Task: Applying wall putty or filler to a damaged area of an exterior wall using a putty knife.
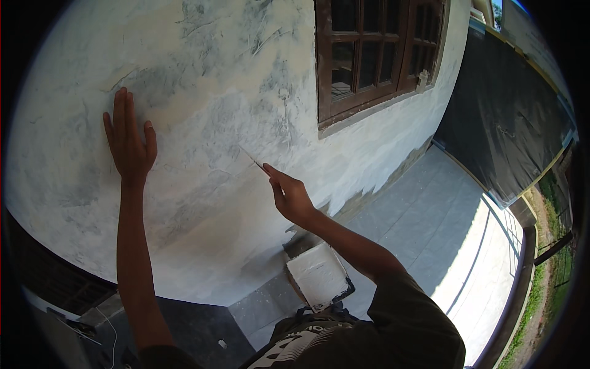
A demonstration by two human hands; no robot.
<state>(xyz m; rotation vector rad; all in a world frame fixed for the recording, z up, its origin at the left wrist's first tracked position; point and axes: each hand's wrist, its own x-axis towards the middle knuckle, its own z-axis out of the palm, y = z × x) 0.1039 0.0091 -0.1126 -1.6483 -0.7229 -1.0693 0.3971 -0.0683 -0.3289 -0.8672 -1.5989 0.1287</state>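
My left hand lies flat against the patchy white and grey wall, its fingers stretched upward. To its right, my right hand is closed around the handle of a putty knife. The thin blade points up and left and seems to meet the wall surface, seen nearly edge-on. Around the blade the wall carries smeared whitish filler over darker grey patches. Much of the handle is hidden inside my fingers.
A brown wooden window with small panes sits in the wall at upper right. Below me stands a white-smeared square container on the grey tiled floor. Dark sheeting hangs at far right. A low ledge borders the sunlit floor.
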